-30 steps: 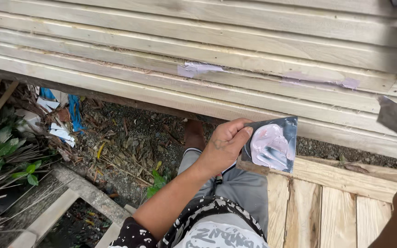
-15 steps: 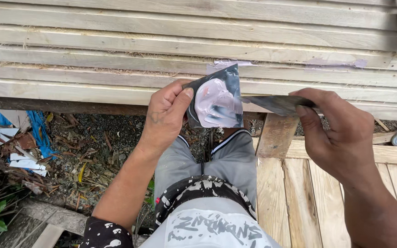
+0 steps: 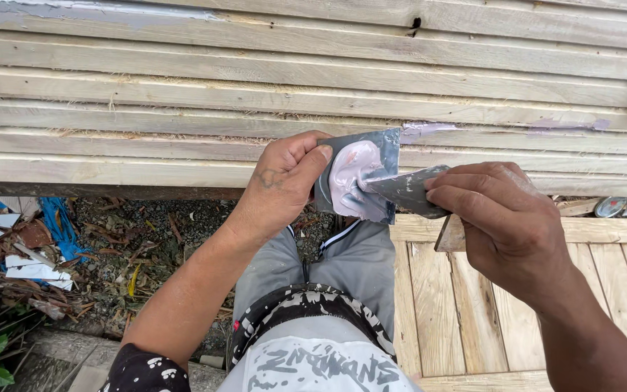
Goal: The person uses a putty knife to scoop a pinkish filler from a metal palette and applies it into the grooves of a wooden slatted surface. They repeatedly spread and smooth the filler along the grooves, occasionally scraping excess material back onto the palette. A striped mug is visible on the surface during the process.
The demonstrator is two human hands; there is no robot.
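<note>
I am seeing the left hand (image 3: 284, 185) pinching a flat metal plate (image 3: 361, 174) by its left edge, face toward me, just below the stacked wooden planks (image 3: 183, 109). Pale putty (image 3: 350, 178) is sitting on the plate. My right hand (image 3: 506, 218) is gripping a putty knife (image 3: 404, 190) closed-fisted, its long axis running leftward, tip touching the putty. Open room is lying right of the plate, above the slatted wooden platform (image 3: 473, 305).
</note>
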